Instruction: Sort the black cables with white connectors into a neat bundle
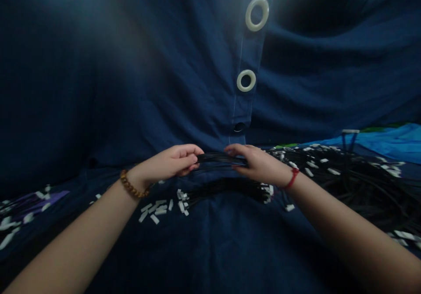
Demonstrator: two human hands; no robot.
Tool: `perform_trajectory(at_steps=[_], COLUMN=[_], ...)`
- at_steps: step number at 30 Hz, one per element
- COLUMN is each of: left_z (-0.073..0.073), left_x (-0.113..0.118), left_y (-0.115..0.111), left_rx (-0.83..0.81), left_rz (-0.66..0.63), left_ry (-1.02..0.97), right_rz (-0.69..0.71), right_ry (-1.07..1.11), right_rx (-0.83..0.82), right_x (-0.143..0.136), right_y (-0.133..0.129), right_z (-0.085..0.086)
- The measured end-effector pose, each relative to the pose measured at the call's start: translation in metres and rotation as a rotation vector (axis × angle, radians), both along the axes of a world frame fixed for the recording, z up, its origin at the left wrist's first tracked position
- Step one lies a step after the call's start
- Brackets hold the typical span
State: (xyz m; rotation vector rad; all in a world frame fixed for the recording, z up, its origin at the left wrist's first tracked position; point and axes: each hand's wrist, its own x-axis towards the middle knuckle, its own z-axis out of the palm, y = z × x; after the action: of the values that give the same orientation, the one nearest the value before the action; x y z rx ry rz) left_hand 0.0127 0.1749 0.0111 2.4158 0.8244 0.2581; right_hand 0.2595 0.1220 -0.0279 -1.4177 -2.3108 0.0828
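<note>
A bundle of thin black cables (215, 158) stretches between my two hands, held up off the cloth. My left hand (180, 160), with a beaded bracelet at the wrist, pinches the bundle's left part between thumb and fingers. Curled around its right part is my right hand (251, 160), which has a red band on the wrist. Just below lies a second bundle of black cables (223, 188), gently arched, with white connectors at both ends. Several loose white connectors (156, 208) lie left of it. The held bundle's ends are hidden by my hands.
On the right spreads a large heap of black cables (348, 184) with white connectors. More connectors and cables lie on a purple piece (55, 199) at far left. Dark blue cloth (210, 250) covers the surface and hangs behind, with pale ring eyelets (246, 91). Bright blue material (391, 142) sits at back right.
</note>
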Motion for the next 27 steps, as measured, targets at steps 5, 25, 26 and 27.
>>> perform_trajectory(at_steps=[5, 25, 26, 27], left_z=[-0.016, -0.053, -0.054, -0.055], left_x=[-0.010, -0.008, -0.010, -0.012], left_y=[-0.017, -0.009, -0.006, -0.002], left_rx=[0.017, 0.357, 0.312, 0.281], left_rz=[0.049, 0.041, 0.042, 0.053], left_ry=[-0.009, 0.255, 0.235, 0.212], right_rz=[0.171, -0.064, -0.056, -0.049], right_ry=[0.045, -0.123, -0.120, -0.114], right_rx=[-0.463, -0.542, -0.560, -0.575], right_x=[0.008, 0.033, 0.034, 0.035], right_y=[-0.016, 0.006, 0.007, 0.008], right_z=[0.018, 0.002, 0.000, -0.001])
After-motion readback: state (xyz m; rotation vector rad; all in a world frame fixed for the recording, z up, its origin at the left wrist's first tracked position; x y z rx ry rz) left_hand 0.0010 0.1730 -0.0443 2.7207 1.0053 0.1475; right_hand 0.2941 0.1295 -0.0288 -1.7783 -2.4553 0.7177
